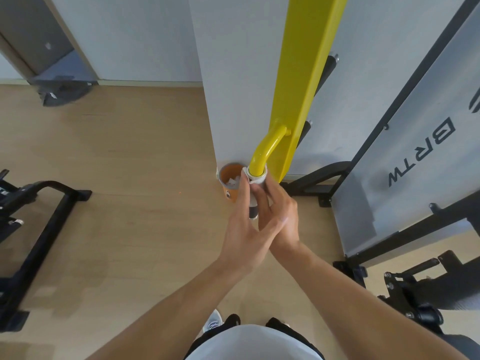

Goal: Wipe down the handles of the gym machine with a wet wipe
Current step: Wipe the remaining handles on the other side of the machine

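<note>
Wrapping the handle [254,201] where it joins the yellow tube, the wet wipe [255,179] looks thin, limp and slippery. The left hand [242,229] at seven o'clock and right hand [279,216] at five pinch it with curled fingertips; an orange bin [228,183] sits at nine.

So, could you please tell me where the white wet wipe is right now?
Head view, centre: the white wet wipe wraps the yellow handle, pinched by both hands, beside the orange cup.

Single head-worn wide-angle view, steeply downward and forward; close over both forearms; floor [135,152] beyond
</note>
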`<state>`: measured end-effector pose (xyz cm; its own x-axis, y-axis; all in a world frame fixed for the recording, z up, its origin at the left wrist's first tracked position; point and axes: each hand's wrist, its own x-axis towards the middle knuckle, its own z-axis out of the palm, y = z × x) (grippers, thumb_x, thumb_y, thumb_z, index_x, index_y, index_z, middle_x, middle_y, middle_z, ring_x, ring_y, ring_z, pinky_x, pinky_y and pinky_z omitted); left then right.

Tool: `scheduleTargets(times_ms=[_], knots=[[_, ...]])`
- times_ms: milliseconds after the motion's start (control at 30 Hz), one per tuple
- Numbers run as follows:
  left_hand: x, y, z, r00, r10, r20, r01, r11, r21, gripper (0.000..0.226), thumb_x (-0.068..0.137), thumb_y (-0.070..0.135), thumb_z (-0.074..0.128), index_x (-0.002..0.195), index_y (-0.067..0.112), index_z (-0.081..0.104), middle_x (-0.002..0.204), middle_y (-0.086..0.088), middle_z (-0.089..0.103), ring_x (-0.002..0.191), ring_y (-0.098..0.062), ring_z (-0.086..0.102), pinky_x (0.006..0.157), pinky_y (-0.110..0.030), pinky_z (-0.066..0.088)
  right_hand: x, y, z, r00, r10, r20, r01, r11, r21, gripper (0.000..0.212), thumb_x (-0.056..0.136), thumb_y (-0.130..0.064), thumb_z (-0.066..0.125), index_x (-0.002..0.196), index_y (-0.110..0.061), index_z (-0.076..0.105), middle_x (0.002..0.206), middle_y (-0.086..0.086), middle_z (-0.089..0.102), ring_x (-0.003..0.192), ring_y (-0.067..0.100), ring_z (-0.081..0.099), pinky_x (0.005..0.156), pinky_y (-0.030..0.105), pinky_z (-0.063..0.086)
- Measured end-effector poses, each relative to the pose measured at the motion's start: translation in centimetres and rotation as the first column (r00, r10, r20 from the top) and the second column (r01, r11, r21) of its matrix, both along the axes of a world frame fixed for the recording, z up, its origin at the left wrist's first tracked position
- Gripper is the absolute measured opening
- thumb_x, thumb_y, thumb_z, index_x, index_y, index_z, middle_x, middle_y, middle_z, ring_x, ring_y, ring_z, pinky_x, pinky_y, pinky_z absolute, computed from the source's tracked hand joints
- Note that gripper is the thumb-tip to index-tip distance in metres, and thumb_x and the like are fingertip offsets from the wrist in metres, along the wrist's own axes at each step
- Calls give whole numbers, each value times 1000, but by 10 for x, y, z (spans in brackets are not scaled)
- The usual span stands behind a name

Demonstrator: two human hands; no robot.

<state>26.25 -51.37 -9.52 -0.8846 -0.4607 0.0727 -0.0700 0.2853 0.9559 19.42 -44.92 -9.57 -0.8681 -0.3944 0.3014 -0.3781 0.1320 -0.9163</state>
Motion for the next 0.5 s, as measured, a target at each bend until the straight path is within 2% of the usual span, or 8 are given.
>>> scheduleTargets(times_ms=[67, 100, 200, 300, 333, 400, 500], knots=[[1, -2, -12, 998, -2, 56, -1, 999, 46, 89, 80, 32, 72, 155, 32, 23, 142, 12, 53, 132, 3, 46, 109, -29, 42, 6, 3, -16, 1000, 20, 17, -21, 997, 75, 22, 100, -13, 59, 118, -25, 63, 84, -8, 66, 74, 9, 64, 62, 23, 50], [2, -1, -16, 995, -10, 96, 4, 998, 60, 90, 78, 35, 73, 154, 32, 24, 142, 9, 53, 134, 1, 45, 111, -34, 41, 7, 4, -26, 999, 25, 44, -31, 989, 145, 18, 99, -15, 59, 111, -28, 63, 82, -10, 65, 73, 6, 61, 62, 22, 49], [3, -7, -27, 991, -53, 123, 40, 994, 106, 79, 77, 36, 76, 141, 53, 32, 131, 24, 58, 126, 13, 47, 106, -31, 41, 7, 5, -42, 991, 17, 133, -53, 960, 273, 17, 98, -21, 59, 90, -36, 56, 73, -11, 63, 65, 3, 57, 58, 23, 44], [3, -14, -17, 996, -33, 88, 26, 996, 81, 77, 81, 25, 75, 144, 45, 36, 130, 25, 59, 129, 1, 51, 109, -34, 42, 4, 1, -23, 995, -9, 104, -13, 979, 203, 18, 97, -17, 60, 91, -34, 60, 80, -6, 69, 71, 6, 64, 59, 21, 49], [2, -15, -9, 998, -33, 57, 29, 996, 79, 77, 81, 25, 74, 145, 46, 35, 131, 28, 58, 129, -1, 51, 108, -31, 42, 4, -1, -13, 997, -31, 74, 18, 987, 160, 18, 96, -17, 60, 91, -34, 60, 81, -4, 70, 72, 8, 65, 58, 22, 50], [0, -14, 5, 999, -34, -16, 35, 995, 95, 78, 81, 28, 72, 142, 53, 31, 130, 36, 55, 131, 2, 49, 107, -24, 39, 5, -2, 2, 997, -77, 16, 75, 993, 91, 15, 97, -17, 60, 98, -31, 65, 82, -1, 70, 71, 13, 65, 57, 26, 51], [2, -15, 4, 997, -68, -37, 71, 995, 77, 84, 82, 23, 74, 149, 43, 27, 139, 32, 50, 136, 2, 44, 108, -20, 37, 10, -1, 0, 994, -105, -19, 106, 994, 13, 21, 99, -13, 60, 112, -27, 68, 83, -2, 68, 71, 17, 63, 59, 29, 52]])
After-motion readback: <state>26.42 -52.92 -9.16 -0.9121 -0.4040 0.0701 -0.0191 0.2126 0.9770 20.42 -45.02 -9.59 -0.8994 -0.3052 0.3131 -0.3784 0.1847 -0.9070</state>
